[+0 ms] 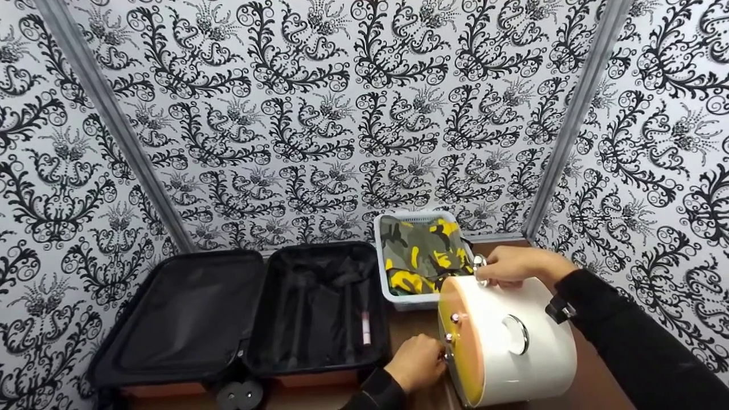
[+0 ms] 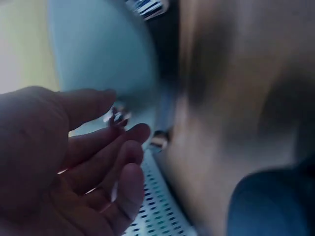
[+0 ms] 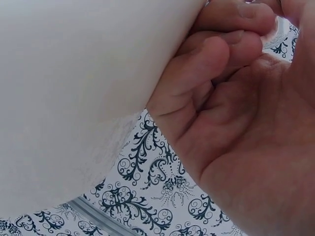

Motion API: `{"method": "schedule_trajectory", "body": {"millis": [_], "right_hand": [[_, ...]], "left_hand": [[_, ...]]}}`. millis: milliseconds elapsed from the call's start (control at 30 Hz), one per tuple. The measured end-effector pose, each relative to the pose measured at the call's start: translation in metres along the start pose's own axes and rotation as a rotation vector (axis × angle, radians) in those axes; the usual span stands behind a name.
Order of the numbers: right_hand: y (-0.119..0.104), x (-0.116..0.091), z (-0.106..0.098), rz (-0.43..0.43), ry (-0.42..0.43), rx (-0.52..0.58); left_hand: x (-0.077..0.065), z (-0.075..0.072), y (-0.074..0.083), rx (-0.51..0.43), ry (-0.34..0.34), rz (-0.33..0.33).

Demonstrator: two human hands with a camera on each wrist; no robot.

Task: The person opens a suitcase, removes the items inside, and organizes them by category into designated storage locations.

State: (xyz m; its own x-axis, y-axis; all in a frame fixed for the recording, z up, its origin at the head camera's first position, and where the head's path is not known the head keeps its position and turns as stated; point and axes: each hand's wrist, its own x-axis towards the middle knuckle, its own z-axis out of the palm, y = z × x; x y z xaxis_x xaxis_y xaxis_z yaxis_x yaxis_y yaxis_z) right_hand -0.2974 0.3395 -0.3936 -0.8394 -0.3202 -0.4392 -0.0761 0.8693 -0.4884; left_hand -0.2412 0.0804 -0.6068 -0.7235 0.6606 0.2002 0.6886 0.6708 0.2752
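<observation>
A white rounded cosmetic storage box (image 1: 535,341) with a yellow-orange front and small shiny knobs stands tilted at the right in the head view. My right hand (image 1: 510,266) grips the chrome handle (image 1: 480,265) at its top; in the right wrist view, the curled fingers (image 3: 211,59) lie against the white shell. My left hand (image 1: 420,359) is at the low part of the box's front. Seen from the left wrist, its thumb and index finger pinch a small shiny drawer knob (image 2: 118,115), the other fingers loosely bent.
Left of the box lies an open black suitcase (image 1: 191,313), with a small pink tube (image 1: 365,327) in its right half. Behind, a white basket (image 1: 380,267) holds camouflage cloth (image 1: 418,250) in grey and yellow. Patterned walls (image 1: 319,114) enclose the brown table (image 1: 413,322).
</observation>
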Motion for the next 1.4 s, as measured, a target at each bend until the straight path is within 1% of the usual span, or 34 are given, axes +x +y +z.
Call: {"method": "schedule_trajectory", "body": {"millis": [100, 200, 300, 400, 500, 633, 800, 867, 933, 1100, 1167, 1300, 1400], "right_hand": [[-0.003, 0.001, -0.001, -0.004, -0.004, 0.005], [-0.005, 0.002, -0.003, -0.009, -0.008, 0.004], [-0.005, 0.004, -0.004, -0.014, -0.011, -0.001], [-0.004, 0.005, -0.005, -0.02, -0.006, -0.016], [-0.003, 0.005, -0.005, -0.022, 0.004, -0.037], [0.0, 0.005, -0.003, -0.017, -0.001, -0.033], [0.003, 0.004, -0.001, -0.011, -0.008, -0.036], [0.003, 0.004, -0.001, -0.007, -0.008, -0.041], [0.003, 0.004, 0.0, -0.002, -0.006, -0.043], [0.003, 0.005, 0.0, 0.01, 0.007, -0.028], [0.004, 0.005, 0.0, 0.011, 0.015, -0.03], [0.004, 0.005, 0.001, 0.008, 0.023, -0.04], [0.004, 0.005, 0.002, -0.001, 0.026, -0.044]], "left_hand": [[0.001, 0.004, -0.001, -0.012, 0.011, -0.025], [0.0, 0.003, -0.003, -0.021, 0.029, -0.028], [-0.002, 0.0, -0.003, -0.007, 0.061, 0.001], [-0.005, -0.001, -0.002, 0.027, 0.099, 0.038], [-0.008, -0.003, -0.001, 0.066, 0.128, 0.055], [-0.016, -0.005, 0.0, 0.112, 0.127, 0.016], [-0.034, -0.007, 0.0, 0.2, 0.124, -0.094], [-0.041, -0.006, -0.001, 0.226, 0.138, -0.135], [-0.047, -0.004, -0.002, 0.239, 0.155, -0.162], [-0.059, -0.001, -0.008, 0.289, 0.22, -0.182], [-0.063, -0.002, -0.01, 0.292, 0.241, -0.191], [-0.067, -0.004, -0.013, 0.289, 0.25, -0.192], [-0.069, -0.01, -0.013, 0.301, 0.258, -0.177]]}}
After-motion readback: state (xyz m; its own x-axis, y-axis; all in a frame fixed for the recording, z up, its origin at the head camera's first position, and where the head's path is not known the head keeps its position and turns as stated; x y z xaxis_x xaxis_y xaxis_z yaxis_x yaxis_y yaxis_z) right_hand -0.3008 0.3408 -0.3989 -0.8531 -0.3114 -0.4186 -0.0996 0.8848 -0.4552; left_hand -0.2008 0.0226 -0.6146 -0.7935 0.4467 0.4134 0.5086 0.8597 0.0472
